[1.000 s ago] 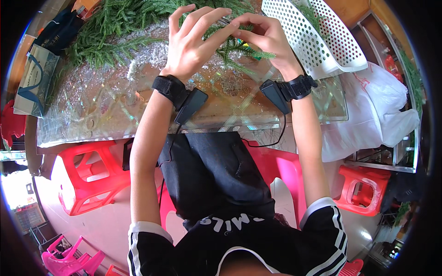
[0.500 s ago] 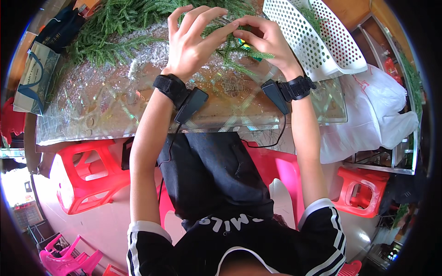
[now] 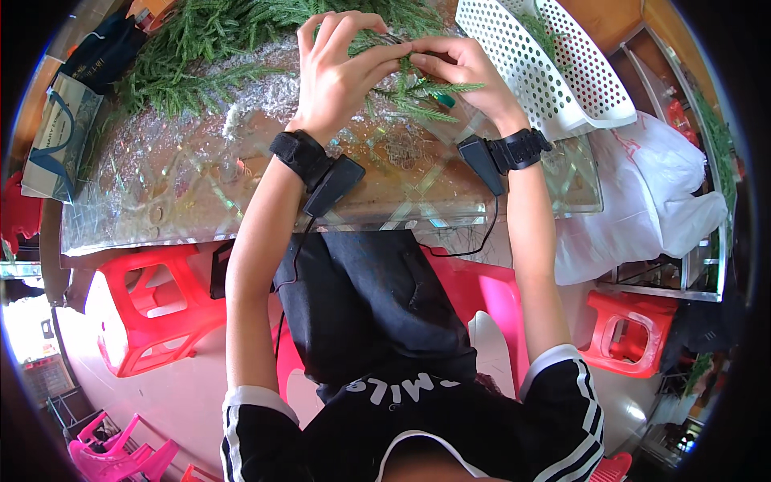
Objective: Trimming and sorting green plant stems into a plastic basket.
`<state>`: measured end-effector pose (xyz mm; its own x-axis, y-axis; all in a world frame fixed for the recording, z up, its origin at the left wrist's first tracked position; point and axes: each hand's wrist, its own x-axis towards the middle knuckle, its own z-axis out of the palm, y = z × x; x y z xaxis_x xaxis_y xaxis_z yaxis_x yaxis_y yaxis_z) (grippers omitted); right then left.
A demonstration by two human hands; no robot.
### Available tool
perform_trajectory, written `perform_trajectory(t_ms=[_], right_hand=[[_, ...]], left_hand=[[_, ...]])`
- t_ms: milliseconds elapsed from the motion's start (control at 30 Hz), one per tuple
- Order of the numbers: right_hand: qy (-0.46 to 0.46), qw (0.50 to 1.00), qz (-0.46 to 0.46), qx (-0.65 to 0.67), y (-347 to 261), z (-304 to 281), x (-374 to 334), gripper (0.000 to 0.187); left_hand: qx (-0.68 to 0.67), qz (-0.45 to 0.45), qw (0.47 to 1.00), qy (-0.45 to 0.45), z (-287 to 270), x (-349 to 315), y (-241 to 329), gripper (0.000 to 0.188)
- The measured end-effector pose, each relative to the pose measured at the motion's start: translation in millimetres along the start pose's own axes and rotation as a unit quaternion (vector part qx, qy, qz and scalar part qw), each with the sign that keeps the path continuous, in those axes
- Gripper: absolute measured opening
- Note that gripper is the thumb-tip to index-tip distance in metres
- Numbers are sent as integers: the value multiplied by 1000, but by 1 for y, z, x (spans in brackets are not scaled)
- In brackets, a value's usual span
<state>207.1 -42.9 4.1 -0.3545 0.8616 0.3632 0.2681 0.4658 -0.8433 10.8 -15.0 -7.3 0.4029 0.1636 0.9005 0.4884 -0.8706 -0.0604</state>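
A green artificial pine sprig (image 3: 414, 98) is held up between my two hands over the far part of the table. My left hand (image 3: 337, 76) pinches its stem with thumb and forefinger, the other fingers bent and raised. My right hand (image 3: 474, 76) meets it there, thumb and forefinger closed on the same sprig. Beneath the right hand, a small dark green thing (image 3: 443, 100) shows in part; I cannot make out what it is. Behind my left hand spreads a heap of similar pine branches (image 3: 233, 28).
A glass-topped table (image 3: 193, 185) is strewn with white flakes and scraps. At right stand a white perforated basket (image 3: 522, 72) and a white plastic bag (image 3: 634, 201). A paper bag (image 3: 60, 136) is at left. Red stools (image 3: 161, 313) flank my seat.
The sprig has turned slightly between my fingers, and its lower tips have shifted. My left fingers have curled in a little more. A yellow bit near my right hand is now covered.
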Motion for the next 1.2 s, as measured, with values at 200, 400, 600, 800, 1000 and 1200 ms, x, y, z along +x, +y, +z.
perform_trajectory(t_ms=[200, 400, 600, 800, 1000, 1200], right_hand=[[-5, 1000, 13, 9, 15, 4, 4, 23], [37, 984, 29, -172, 11, 10, 5, 17], [97, 943, -138, -286, 12, 19, 2, 17], [128, 910, -198, -343, 7, 25, 1, 16], [144, 905, -209, -342, 6, 23, 2, 16], [133, 919, -219, -300, 7, 22, 4, 14]], left_hand=[[-34, -51, 998, -25, 7, -4, -5, 21], [-120, -140, 979, -82, 11, -9, -11, 22], [-170, -188, 963, -93, 11, -8, -14, 18], [-154, -201, 963, -97, 15, -13, -18, 12], [-163, -181, 966, -83, 16, -11, -15, 17], [-23, -59, 996, -56, 0, -1, -4, 25]])
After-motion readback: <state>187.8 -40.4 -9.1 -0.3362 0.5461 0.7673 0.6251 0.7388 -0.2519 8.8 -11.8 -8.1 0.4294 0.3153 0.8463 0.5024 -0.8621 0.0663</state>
